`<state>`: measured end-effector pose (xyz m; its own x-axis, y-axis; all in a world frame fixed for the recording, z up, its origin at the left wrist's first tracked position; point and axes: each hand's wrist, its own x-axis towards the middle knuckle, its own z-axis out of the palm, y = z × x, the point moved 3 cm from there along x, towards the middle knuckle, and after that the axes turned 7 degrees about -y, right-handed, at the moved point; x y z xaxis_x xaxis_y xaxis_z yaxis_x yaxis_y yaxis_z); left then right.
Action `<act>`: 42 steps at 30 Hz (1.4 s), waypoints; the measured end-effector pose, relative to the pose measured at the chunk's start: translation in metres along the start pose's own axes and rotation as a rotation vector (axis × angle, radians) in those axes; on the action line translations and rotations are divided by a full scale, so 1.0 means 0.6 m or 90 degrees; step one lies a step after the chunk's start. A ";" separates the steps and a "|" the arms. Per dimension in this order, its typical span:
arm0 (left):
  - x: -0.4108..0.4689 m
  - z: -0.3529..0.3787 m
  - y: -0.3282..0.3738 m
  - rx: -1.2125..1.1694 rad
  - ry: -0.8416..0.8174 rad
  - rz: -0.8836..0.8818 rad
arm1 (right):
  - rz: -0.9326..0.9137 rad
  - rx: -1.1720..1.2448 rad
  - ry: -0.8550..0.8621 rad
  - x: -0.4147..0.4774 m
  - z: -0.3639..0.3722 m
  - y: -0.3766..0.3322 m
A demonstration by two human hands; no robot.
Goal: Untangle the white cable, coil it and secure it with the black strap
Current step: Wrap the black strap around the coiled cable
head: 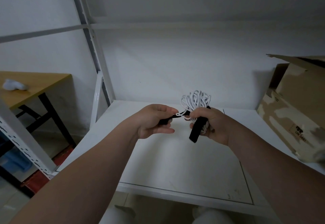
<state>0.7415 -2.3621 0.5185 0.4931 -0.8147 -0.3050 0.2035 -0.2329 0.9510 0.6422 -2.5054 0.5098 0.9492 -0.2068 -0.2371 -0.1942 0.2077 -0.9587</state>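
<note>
Centre frame, above the white shelf [175,162]: right hand [211,123], fingers curled round the bundled white cable [196,100], loops fanning out above the fist, black strap [196,130] lying across the bundle with one end dangling below. Left hand [154,120] pinches the strap's other end, a stray cable loop right at its fingertips. Risk, as I judge it: that loop gets trapped under the strap, or the bundle springs loose if the right grip slackens during tightening.

The bare left forearm [98,153] and right forearm [263,162] reach forward. The left hand [154,121] pinches a flat black strap [194,131]; the right hand [211,123] grips a coiled white cable [196,99].
</note>
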 end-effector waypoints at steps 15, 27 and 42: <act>-0.003 -0.031 0.000 0.203 0.047 0.071 | 0.045 0.074 -0.020 -0.010 -0.006 -0.008; -0.033 0.036 0.058 0.437 0.022 0.101 | -0.004 -0.233 0.090 0.022 0.008 -0.013; -0.033 0.052 0.067 0.288 0.018 0.118 | -0.071 -0.617 0.029 0.019 0.025 -0.024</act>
<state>0.7135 -2.3716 0.5642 0.5104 -0.8510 -0.1235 -0.2751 -0.2977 0.9142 0.6596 -2.4962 0.5233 0.9678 -0.2192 -0.1236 -0.2431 -0.6875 -0.6843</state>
